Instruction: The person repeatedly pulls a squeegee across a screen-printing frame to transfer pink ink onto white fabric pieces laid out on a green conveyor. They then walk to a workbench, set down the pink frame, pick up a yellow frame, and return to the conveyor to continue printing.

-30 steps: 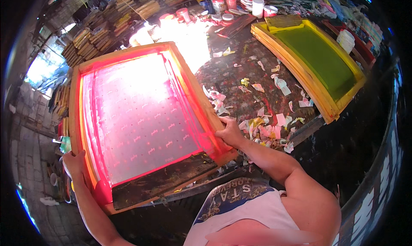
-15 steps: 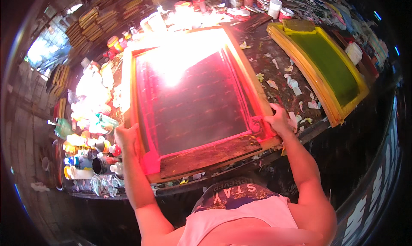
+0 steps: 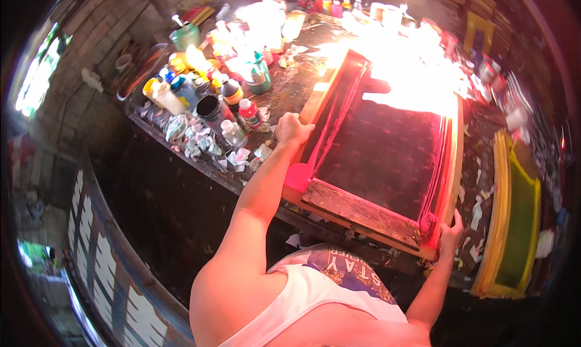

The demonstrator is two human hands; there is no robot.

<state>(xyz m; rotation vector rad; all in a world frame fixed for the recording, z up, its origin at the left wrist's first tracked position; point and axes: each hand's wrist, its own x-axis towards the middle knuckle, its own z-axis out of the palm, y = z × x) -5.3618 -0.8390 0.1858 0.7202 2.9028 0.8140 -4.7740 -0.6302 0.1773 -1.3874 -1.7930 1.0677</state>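
Observation:
A wooden screen printing frame (image 3: 387,159) lies on the cluttered table in front of me, its dark mesh edged with bright pink ink. My left hand (image 3: 293,131) is closed around its left side rail. Lower down on the right, my right hand (image 3: 450,233) grips the rail near the front corner. Pink ink is smeared inside both near corners. A worn wooden strip (image 3: 363,217) runs along the near edge. Strong glare washes out the far end of the frame, and whatever lies beneath it is hidden.
Bottles crowd the table's left side, among them a red bottle (image 3: 249,114), a green bottle (image 3: 259,79) and a dark cup (image 3: 212,109). Crumpled scraps (image 3: 189,134) litter the near left edge. At the right lies a yellow-edged screen (image 3: 502,208) with green mesh.
My view has turned left, so the frame, the table and both hands appear farther right and tilted. Both hands keep hold of the frame; whether it slid on the table I cannot tell.

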